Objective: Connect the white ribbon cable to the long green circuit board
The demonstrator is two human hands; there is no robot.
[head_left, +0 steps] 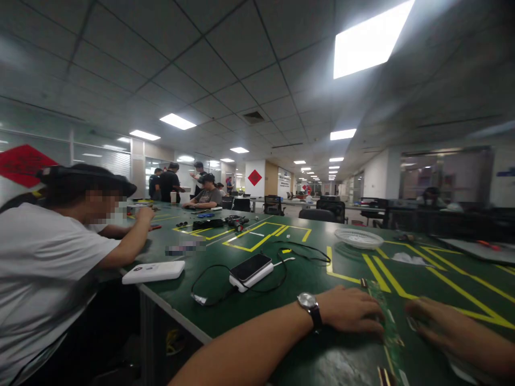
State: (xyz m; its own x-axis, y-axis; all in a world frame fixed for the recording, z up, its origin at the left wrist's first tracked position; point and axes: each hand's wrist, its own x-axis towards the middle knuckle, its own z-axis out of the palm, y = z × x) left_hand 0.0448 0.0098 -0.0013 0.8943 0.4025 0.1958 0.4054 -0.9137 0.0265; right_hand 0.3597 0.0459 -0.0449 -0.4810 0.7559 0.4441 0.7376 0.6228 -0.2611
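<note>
A long, narrow green circuit board (388,324) lies on the green table between my two hands. My left hand (356,310), with a watch (308,301) on its wrist, has its fingers bent over the board's left edge and grips it there. On the other side, my right hand (446,327) is smeared by motion, its fingers curled inward just apart from the board. Something small and pale shows by its fingertips, too blurred to name. Under the right wrist, a whitish flat thing is partly hidden.
A phone on a white power bank (251,271) with black cables lies left of centre. Further off are a white round basket (359,237), a crumpled white bag (409,259) and yellow tape lines. A white box (153,272) sits near a co-worker (72,257) at left.
</note>
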